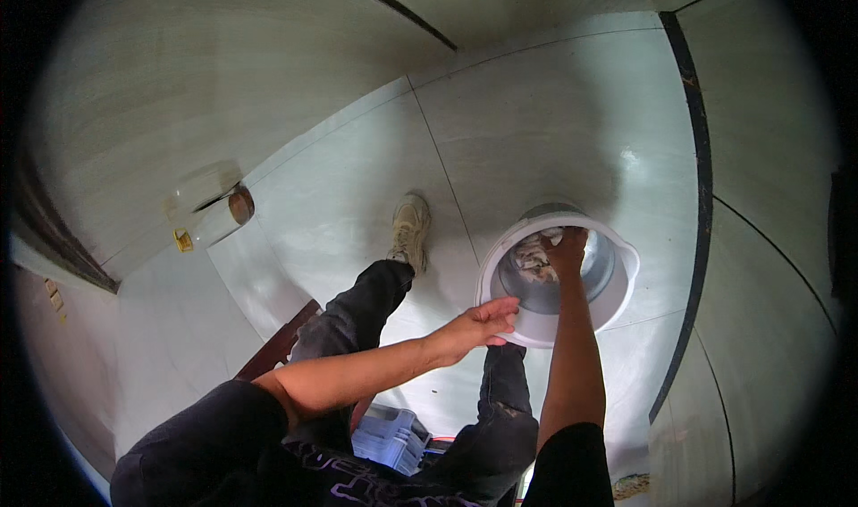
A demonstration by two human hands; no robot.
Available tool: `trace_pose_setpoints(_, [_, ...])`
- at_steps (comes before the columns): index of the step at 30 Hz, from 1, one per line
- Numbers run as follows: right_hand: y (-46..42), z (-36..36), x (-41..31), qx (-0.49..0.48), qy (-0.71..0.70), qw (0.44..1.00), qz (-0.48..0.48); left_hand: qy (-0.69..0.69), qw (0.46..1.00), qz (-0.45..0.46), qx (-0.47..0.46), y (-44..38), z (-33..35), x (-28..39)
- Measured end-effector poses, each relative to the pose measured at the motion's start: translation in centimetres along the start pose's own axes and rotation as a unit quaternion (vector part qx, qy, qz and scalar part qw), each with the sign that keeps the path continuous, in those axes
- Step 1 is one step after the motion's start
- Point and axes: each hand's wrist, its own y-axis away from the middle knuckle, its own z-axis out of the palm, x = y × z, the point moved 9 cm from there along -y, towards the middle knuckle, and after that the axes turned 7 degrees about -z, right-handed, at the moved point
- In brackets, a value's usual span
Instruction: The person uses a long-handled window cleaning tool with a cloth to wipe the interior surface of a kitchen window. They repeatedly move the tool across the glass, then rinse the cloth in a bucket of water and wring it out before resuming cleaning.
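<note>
A white round bucket point(623, 292) with a grey inner wall stands on the floor at the right of the view, in front of my right leg. Inside it lies a crumpled pale cloth point(533, 260) with brownish patches. My right hand point(567, 251) reaches down into the bucket onto the cloth; its fingertips are partly hidden, so how firmly they grip does not show. Over the near left part of the rim hovers my left hand point(479, 326), with loosely curled fingers apart and nothing in them. Whether it touches the rim is unclear.
Pale tiles cover the floor point(335, 192), and a dark strip point(700, 172) runs along the right wall. A clear container with a brown round end point(241, 205) is by the left wall. Behind my legs sits a bluish plastic case point(389, 436), near a dark red wooden piece point(278, 343).
</note>
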Motion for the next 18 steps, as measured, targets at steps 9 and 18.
trace_pose_setpoints(9, [6.3, 6.0, 1.8, 0.047, -0.424, 0.887, 0.177, -0.03, 0.996, 0.04, 0.07, -3.4, -0.5, 2.0])
trace_pose_setpoints(18, [15.5, -7.2, -8.0, 0.15, -0.574, 0.774, 0.221, 0.132, 0.985, 0.042, 0.099, -5.9, -0.3, 2.6])
